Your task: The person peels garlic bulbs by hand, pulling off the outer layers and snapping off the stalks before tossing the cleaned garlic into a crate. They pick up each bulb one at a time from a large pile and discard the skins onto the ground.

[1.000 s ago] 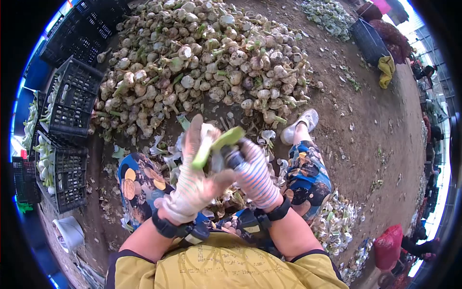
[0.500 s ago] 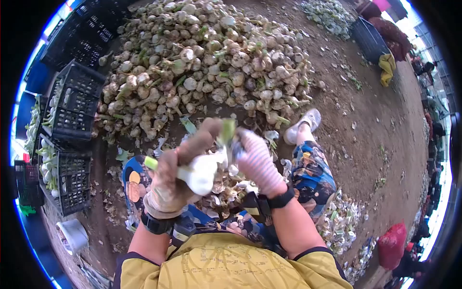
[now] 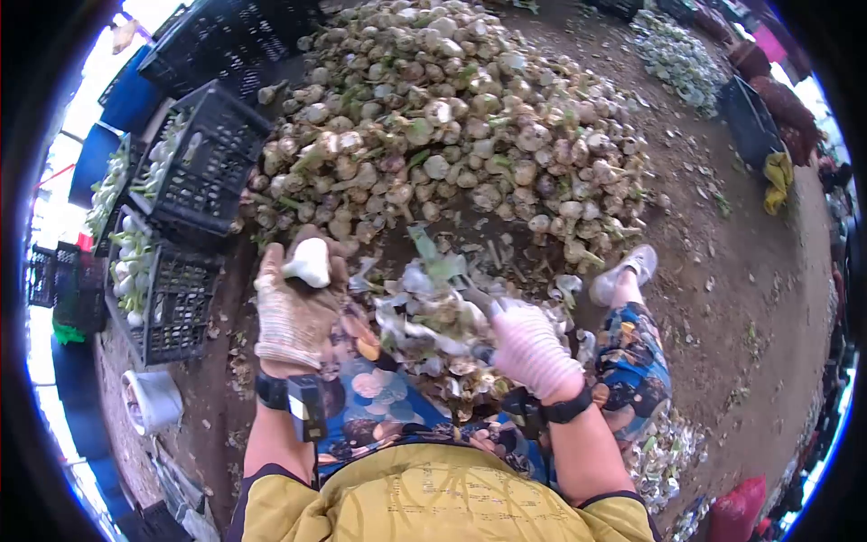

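My left hand [image 3: 302, 303], in a soiled knitted glove, cradles a clean white garlic bulb [image 3: 310, 263] with its fingers curled around it. At the right, my right hand [image 3: 537, 350] in a striped glove is closed on a small cutting tool [image 3: 475, 295]. Its dull metal end points up and left; its exact kind is hard to make out. Just beyond that tip is a green stalk piece [image 3: 440, 263], above a heap of garlic skins [image 3: 429, 330] between my legs. The large pile of untrimmed garlic [image 3: 461, 135] lies in front of both hands.
Black crates [image 3: 185, 294] with trimmed garlic stand at the left, near a white bucket [image 3: 152, 401]. A dark crate [image 3: 751, 122] with a yellow cloth [image 3: 778, 181] sits far right. A red sack [image 3: 736, 509] lies at the lower right, near more skins [image 3: 666, 456].
My hands have moved apart: the left went left with the bulb, the right lowered to the right with the tool. A green stalk piece now shows over the skins. The view has shifted left.
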`<state>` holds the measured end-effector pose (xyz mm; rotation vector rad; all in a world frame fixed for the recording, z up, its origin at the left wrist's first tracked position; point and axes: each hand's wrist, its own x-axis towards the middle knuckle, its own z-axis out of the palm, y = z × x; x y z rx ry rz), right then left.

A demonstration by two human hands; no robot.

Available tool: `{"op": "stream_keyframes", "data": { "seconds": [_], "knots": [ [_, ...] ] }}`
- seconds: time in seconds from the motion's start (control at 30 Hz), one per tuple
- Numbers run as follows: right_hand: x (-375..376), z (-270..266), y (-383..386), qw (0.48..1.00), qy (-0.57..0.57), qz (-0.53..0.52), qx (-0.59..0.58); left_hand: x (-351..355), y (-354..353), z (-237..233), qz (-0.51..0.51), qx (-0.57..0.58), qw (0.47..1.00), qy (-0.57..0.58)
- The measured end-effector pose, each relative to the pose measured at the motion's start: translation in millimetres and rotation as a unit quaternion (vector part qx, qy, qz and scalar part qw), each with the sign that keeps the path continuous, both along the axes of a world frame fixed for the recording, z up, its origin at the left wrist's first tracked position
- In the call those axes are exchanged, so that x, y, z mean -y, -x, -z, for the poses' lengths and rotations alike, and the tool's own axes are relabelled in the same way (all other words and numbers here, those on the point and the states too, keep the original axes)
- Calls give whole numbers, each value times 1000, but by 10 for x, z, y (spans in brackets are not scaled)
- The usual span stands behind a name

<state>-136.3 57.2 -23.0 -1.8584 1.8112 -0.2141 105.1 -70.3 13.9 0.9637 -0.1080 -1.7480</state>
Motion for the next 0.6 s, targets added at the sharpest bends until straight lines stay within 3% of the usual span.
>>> {"op": "stream_keyframes", "data": {
  "seconds": [0.13, 0.27, 0.37, 0.43, 0.47, 0.53, 0.6],
  "knots": [
    [-18, -47, 42, 979, 173, -36, 100, 467, -1042, -214, -111, 101, 982, 112],
    [24, -44, -51, 971, 148, 13, 189, 1167, -2474, -515, -278, 214, 908, 229],
    [33, -125, -95, 972, 119, 39, 198, 1259, -2818, -725, -315, 273, 893, 171],
    [30, -265, -111, 937, 36, 92, 335, 1227, -2401, -687, -237, 248, 915, 213],
    [-6, -137, -117, 911, 63, 128, 386, 1182, -2052, -590, -191, 226, 928, 226],
    [-159, 179, -158, 845, 89, 203, 486, 707, -960, -504, 81, 204, 922, 319],
    [9, -290, -67, 859, -70, 99, 498, 194, -147, -538, 277, 277, 888, 239]
  ]
}}
